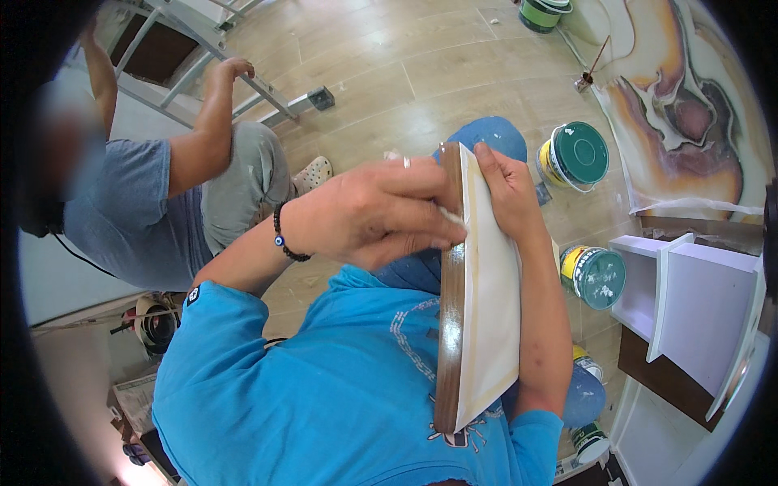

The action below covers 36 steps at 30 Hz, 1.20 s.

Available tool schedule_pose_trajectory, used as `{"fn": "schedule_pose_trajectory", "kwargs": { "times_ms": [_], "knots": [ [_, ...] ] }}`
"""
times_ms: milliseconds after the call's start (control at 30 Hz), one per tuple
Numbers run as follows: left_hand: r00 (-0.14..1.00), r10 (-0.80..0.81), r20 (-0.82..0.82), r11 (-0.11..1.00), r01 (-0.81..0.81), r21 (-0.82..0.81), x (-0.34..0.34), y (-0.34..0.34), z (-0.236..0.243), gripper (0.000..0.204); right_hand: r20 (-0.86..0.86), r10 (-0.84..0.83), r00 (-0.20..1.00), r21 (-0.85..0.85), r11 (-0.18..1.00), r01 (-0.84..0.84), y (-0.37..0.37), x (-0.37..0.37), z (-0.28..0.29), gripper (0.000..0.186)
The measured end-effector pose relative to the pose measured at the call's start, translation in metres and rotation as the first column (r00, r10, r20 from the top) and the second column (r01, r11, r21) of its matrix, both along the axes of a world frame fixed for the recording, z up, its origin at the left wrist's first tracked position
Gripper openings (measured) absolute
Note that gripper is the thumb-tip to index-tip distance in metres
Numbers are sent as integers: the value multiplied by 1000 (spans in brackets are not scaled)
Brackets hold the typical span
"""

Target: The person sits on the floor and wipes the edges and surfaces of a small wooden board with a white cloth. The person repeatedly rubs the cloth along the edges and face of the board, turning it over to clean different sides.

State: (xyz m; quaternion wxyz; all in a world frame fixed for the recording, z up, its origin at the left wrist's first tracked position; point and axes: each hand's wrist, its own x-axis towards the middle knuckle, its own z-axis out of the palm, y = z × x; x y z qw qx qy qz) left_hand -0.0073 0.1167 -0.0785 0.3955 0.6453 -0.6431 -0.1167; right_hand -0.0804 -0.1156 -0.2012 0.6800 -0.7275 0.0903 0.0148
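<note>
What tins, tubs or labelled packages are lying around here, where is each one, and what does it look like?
Paint tin: on the floor right of the board, round, green lid, yellow label band.
Second paint tin: nearer, beside the white shelf unit, round, spattered green lid, yellow label.
Third tin: top edge, round, green side, pale lid.
Small tin: bottom right, round, partly hidden.
No screens or signs.

board (486, 283) cream face, brown edge | shirt (324, 389) blue | paint can lids (581, 152) green | floor (405, 73) pale wood-grain
</note>
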Motion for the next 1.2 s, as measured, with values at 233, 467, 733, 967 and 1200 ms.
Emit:
{"fn": "schedule_pose_trajectory", "kwargs": {
  "times_ms": [233,467,733,967,1200],
  "knots": [
    [963,263,-58,964,-260,51,35,-11,-18,16,-2,17,1000,35,999,-17,3,-2,12,54],
    [818,570,72,818,-574,42,36,-15,-26,14,2,15,1000,60,998,-15,-4,-7,16,55],
    [915,395,88,894,-360,-265,-23,-12,-31,31,37,18,999,21,1000,-18,-13,-6,20,57],
    [954,299,3,904,-282,-322,-27,-20,-41,27,67,41,997,-31,999,-39,-24,-2,17,57],
    [963,270,-20,901,-260,-349,-31,-38,-45,26,55,6,998,-186,983,4,-40,-14,20,48]
  ]
}}
